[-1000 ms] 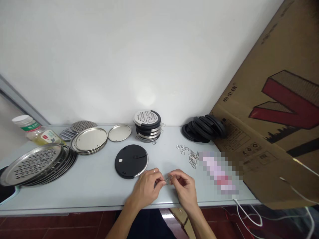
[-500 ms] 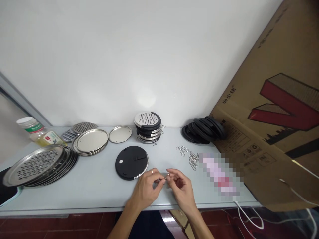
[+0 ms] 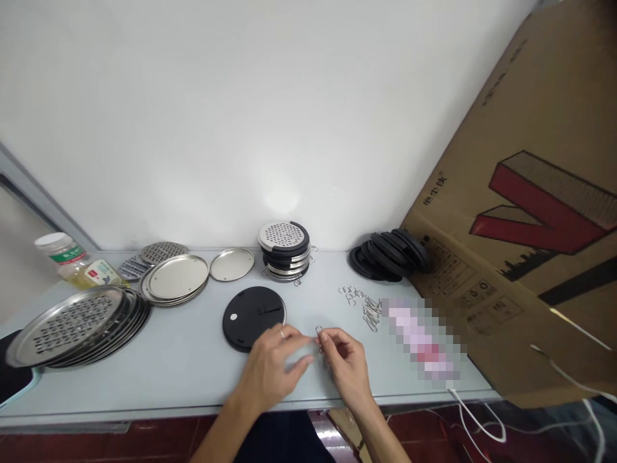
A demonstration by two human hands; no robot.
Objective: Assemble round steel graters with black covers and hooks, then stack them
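Observation:
My right hand (image 3: 348, 368) pinches a small metal ring (image 3: 319, 329) between thumb and fingertips, low over the table front. Part of the ring hides behind the fingers. To its left, my left hand (image 3: 270, 368) holds nothing that I can see, its thumb and forefinger apart and the fingertips smeared by motion. Just beyond that hand lies a round black disc (image 3: 253, 312) with a thin metal edge showing on its right; the hand covers its lower right side. Several loose rings (image 3: 351, 295) and a small heap of long metal clips (image 3: 371, 313) lie off to the right.
Grater discs (image 3: 77, 321) and plain metal discs (image 3: 179, 276) are stacked at the left, near a jar (image 3: 72, 257). A stack of black-rimmed graters (image 3: 284, 247) stands at the back. Black rims (image 3: 388, 254) lean by a large cardboard box (image 3: 530, 257).
My left hand has drawn away to the left from the right hand, its fingers parting. The right hand keeps the ring, which now shows above the fingertips.

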